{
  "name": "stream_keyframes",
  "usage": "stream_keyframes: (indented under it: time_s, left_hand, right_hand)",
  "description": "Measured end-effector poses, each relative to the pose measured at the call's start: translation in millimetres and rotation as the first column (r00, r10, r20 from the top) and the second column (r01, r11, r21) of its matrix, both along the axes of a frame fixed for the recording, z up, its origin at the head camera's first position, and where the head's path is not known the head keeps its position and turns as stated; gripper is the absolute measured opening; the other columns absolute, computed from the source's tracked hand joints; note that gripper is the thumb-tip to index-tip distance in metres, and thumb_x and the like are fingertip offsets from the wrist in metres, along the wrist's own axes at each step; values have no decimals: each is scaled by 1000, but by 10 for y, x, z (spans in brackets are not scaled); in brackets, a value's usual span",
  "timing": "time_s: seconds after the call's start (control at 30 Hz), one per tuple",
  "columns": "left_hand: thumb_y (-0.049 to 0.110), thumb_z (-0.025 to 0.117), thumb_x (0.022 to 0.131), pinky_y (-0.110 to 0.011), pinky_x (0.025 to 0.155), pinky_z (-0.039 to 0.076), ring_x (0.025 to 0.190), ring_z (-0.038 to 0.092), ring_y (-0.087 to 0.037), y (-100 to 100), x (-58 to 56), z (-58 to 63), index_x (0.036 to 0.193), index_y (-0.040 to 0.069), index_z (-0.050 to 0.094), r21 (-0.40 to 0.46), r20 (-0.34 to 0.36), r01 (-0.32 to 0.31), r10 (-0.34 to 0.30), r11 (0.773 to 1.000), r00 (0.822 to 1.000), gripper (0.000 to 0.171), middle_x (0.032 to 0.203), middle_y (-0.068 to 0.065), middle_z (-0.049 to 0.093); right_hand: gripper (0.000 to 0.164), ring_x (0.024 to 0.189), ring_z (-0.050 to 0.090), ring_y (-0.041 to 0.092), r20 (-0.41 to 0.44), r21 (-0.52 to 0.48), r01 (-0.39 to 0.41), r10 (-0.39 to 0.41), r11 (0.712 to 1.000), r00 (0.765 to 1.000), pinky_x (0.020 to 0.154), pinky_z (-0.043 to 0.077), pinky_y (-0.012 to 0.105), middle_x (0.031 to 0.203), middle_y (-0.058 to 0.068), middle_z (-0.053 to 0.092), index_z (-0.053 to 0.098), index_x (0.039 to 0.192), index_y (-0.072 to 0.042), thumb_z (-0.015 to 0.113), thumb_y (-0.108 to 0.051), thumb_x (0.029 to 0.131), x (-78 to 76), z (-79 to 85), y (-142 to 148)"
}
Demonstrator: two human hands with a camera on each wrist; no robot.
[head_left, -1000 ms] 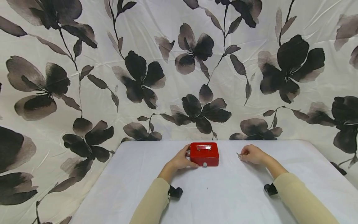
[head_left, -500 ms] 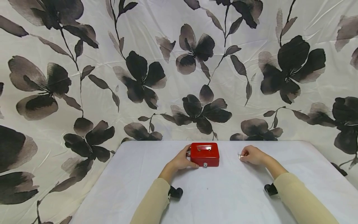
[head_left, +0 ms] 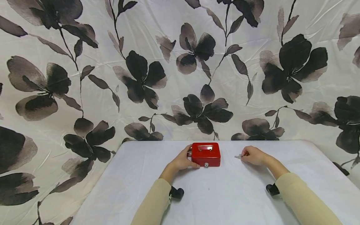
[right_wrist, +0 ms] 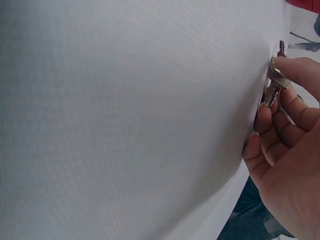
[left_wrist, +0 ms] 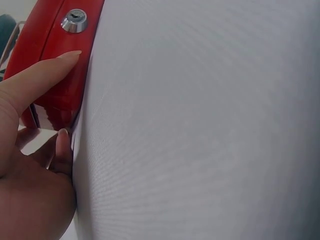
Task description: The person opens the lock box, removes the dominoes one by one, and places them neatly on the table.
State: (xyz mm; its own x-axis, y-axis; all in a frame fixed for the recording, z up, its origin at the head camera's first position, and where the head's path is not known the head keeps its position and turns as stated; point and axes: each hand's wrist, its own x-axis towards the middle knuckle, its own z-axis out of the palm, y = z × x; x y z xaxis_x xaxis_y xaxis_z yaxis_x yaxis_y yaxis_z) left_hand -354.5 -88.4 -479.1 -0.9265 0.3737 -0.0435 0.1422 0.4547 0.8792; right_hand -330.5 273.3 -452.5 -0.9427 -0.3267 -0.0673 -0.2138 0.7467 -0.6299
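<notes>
A small red cash box [head_left: 206, 154] with a folding metal handle on its lid stands at the far middle of the table, lid down. Its round silver lock [left_wrist: 74, 21] faces me. My left hand [head_left: 181, 160] grips the box's left end, thumb along the front below the lock and fingers at the side, as the left wrist view shows. To the right of the box, my right hand [head_left: 254, 155] pinches a pair of small metal keys [right_wrist: 275, 84] between thumb and fingers, low over the table. One key points out past the fingertips toward the box; the other hangs back toward the palm.
The table [head_left: 225, 197] wears a white cloth, and its far edge runs just behind the box. Behind it hangs a white curtain [head_left: 168, 131] with dark printed flowers. Each wrist carries a black camera [head_left: 177, 193].
The keys have turned in my right fingers, and one now points left toward the box. My left hand and the box have stayed in place.
</notes>
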Motion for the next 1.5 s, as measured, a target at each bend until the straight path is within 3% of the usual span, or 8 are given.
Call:
stream_keyframes:
  time_s: [0.7, 1.17, 1.5]
  left_hand:
    - [14, 90, 76, -52, 104, 48, 126, 49, -28, 14, -8, -23, 157, 14, 35, 4, -10, 2, -2, 1000, 1000, 98, 148, -10, 50]
    - [15, 91, 76, -50, 102, 48, 123, 47, -26, 12, -24, 1, 158, 16, 34, 6, -33, 23, -22, 1000, 999, 99, 149, -8, 48]
    - [18, 91, 76, -57, 107, 43, 128, 45, -29, -1, -26, 16, 159, 18, 31, -6, -41, 39, -39, 999, 998, 103, 150, -8, 47]
  right_hand:
    - [13, 73, 48, 17, -68, 5, -14, 15, 1000, 998, 69, 39, 34, 78, 1, 56, 67, 85, -4, 67, -10, 96, 30, -6, 4]
    - [15, 69, 48, 13, -88, -44, -64, 60, 997, 994, 64, 39, 29, 74, 0, 60, 71, 85, -2, 64, -8, 98, 12, -5, 45]
    - [13, 74, 49, 16, -64, -96, -53, 47, 994, 997, 66, 41, 29, 78, 2, 61, 72, 92, 0, 64, -8, 99, 62, 20, 31]
